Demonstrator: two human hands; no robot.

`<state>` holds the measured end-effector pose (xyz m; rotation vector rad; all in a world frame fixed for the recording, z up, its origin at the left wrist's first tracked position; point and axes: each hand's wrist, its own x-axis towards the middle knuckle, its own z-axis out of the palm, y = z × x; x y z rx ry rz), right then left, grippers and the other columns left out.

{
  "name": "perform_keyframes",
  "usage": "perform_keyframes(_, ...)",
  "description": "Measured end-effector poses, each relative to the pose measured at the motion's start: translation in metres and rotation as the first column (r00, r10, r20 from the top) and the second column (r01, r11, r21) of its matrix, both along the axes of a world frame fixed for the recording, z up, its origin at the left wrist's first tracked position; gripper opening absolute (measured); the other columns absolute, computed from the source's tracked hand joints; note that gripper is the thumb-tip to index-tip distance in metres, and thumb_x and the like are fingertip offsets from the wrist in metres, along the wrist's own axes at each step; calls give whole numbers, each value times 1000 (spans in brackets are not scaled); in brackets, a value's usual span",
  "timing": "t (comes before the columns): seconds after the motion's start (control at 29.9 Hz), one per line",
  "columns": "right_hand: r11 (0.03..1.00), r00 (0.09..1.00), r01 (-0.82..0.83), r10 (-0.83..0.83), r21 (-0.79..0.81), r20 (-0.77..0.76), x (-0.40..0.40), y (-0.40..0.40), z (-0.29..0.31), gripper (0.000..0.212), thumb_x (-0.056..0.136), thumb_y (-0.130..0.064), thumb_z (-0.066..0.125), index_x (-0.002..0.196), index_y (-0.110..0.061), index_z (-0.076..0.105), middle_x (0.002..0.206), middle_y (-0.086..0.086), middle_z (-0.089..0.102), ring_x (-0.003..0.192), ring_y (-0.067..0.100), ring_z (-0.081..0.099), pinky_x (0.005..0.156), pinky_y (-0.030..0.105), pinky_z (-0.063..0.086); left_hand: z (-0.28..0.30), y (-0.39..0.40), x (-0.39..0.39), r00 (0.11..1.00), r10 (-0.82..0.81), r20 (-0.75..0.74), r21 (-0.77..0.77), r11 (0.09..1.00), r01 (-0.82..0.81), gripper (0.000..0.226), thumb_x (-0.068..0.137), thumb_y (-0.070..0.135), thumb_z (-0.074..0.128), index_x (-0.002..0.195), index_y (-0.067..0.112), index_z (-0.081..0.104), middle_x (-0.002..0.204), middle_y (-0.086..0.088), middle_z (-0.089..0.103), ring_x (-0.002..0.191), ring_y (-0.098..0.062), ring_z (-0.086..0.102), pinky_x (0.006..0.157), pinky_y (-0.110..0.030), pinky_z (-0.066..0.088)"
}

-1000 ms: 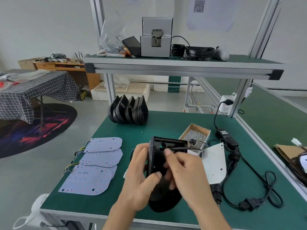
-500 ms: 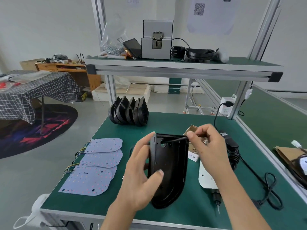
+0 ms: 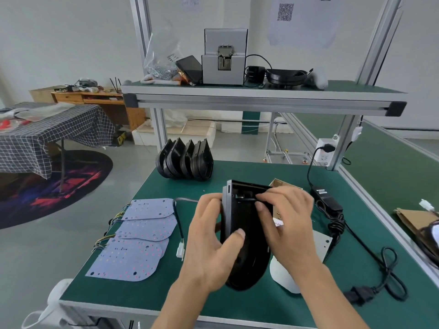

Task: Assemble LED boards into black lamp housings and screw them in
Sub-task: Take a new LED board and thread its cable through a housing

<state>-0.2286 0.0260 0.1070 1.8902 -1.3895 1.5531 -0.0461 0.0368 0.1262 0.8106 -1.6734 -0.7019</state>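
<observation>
A black lamp housing [image 3: 247, 236] stands tilted on its rounded end on the green bench. My left hand [image 3: 209, 238] grips its left edge, thumb on the inner face. My right hand [image 3: 287, 222] reaches into its upper part and pinches a thin black cable there. That cable [image 3: 179, 217] runs out of the housing's left side and ends in a white connector [image 3: 180, 251]. Three bluish LED boards [image 3: 140, 236] lie overlapped at the left. A white LED board [image 3: 285, 279] lies partly hidden under my right arm.
Several black housings [image 3: 185, 161] stand in a row at the bench's far edge. A cardboard box [image 3: 285, 185] sits behind my right hand. A black power adapter [image 3: 326, 197] and its cord [image 3: 370, 262] lie at the right. A shelf [image 3: 261, 100] with a grey screw feeder [image 3: 223, 58] runs overhead.
My right hand came back down from above the housing's top edge into its upper part. The cable with the white connector now hangs out on the housing's left side.
</observation>
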Motion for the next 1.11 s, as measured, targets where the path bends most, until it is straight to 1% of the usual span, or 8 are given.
perform_keyframes(0.13,963,943,-159,84,216,321,-12,5,-4,32,103,-40,55,127,-22,67,132,-4,59,129,15,54,106,21,41,-1,-1,2,994,-27,-109,51,998,32,35,76,30,60,110,24,66,116,0,57,109,-29,59,87,-40,52)
perform_keyframes(0.23,831,886,-348,140,435,441,-20,4,-4,34,102,-59,42,106,-40,70,99,-12,68,99,9,63,87,24,49,-1,-2,5,990,-27,-139,53,998,35,37,76,30,60,112,25,66,114,0,56,104,-29,59,82,-27,50)
perform_keyframes(0.3,824,880,-360,146,437,451,-26,1,-3,32,103,-57,47,88,-37,68,81,-16,61,79,4,57,73,17,41,-2,-2,6,992,3,-128,52,999,3,35,76,31,59,111,27,66,114,2,57,103,-27,60,81,-25,49)
perform_keyframes(0.47,880,813,-357,127,314,568,-35,-3,15,11,94,-30,76,89,-30,66,77,-15,62,74,4,55,75,19,45,-3,-1,8,995,84,45,-45,996,-82,25,77,20,60,101,27,65,135,7,56,121,-21,59,87,-32,54)
perform_keyframes(0.6,898,931,-279,167,339,324,-17,0,35,16,81,-42,78,82,-34,65,82,-13,62,81,5,57,77,15,42,0,-3,2,982,106,156,-109,990,-90,11,78,19,62,83,13,54,155,10,43,139,-13,49,92,-36,52)
perform_keyframes(0.74,964,988,-150,155,220,-9,4,-5,37,12,92,-33,67,91,-22,68,86,-19,55,90,0,50,86,30,37,7,-1,-9,992,46,120,-119,992,-31,21,76,12,63,96,12,58,132,9,54,122,-19,56,89,-40,53)
perform_keyframes(0.9,975,981,-183,189,127,-36,0,-3,21,18,101,-15,62,115,-14,73,111,-7,67,107,14,60,100,37,44,9,-3,-2,997,68,37,-54,996,-66,23,79,19,59,101,20,63,119,8,56,115,-23,57,88,-34,52)
perform_keyframes(1.11,992,997,-62,67,109,-41,-9,15,20,17,98,-12,66,111,-8,76,115,-2,70,110,18,66,124,50,32,4,-3,-5,998,52,26,-24,998,-51,21,80,21,60,100,20,65,119,6,55,113,-23,58,86,-37,55)
